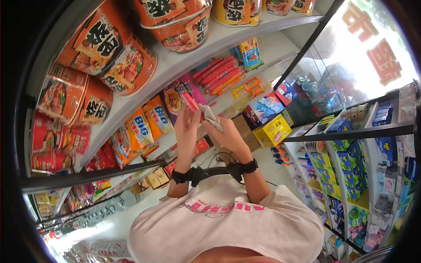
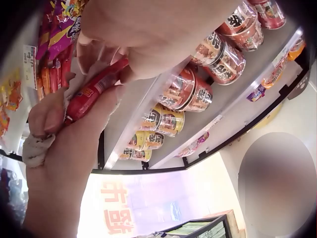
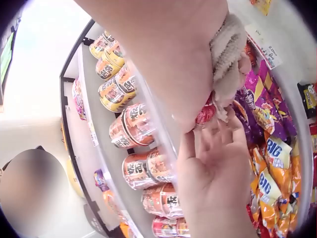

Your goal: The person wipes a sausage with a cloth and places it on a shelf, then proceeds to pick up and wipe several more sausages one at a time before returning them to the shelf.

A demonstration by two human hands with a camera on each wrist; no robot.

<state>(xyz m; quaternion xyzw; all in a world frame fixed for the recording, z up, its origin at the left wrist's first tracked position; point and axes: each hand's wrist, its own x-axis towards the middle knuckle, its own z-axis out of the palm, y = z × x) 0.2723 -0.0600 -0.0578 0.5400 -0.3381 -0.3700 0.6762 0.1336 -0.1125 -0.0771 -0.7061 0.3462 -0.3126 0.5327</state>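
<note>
A red-wrapped sausage (image 2: 89, 96) is held between both hands, its end pointing up toward the shelf in the head view. My left hand (image 1: 187, 127) pinches one end of it with thumb and fingers. My right hand (image 1: 228, 135) grips a crumpled whitish cloth (image 1: 212, 117) against the sausage. In the right wrist view the cloth (image 3: 228, 59) hangs from the right hand (image 3: 173, 54), and the left hand (image 3: 213, 166) lies below with its palm showing. Only a small red part of the sausage shows there; fingers and cloth hide the rest.
Orange instant-noodle tubs (image 1: 127, 65) crowd the upper shelf. Below are red sausage packs (image 1: 219, 74), purple bags (image 1: 186, 90) and orange BIG bags (image 1: 131, 136). A yellow box (image 1: 272, 130) stands at the right, near a rack of blue and green boxes (image 1: 351, 171).
</note>
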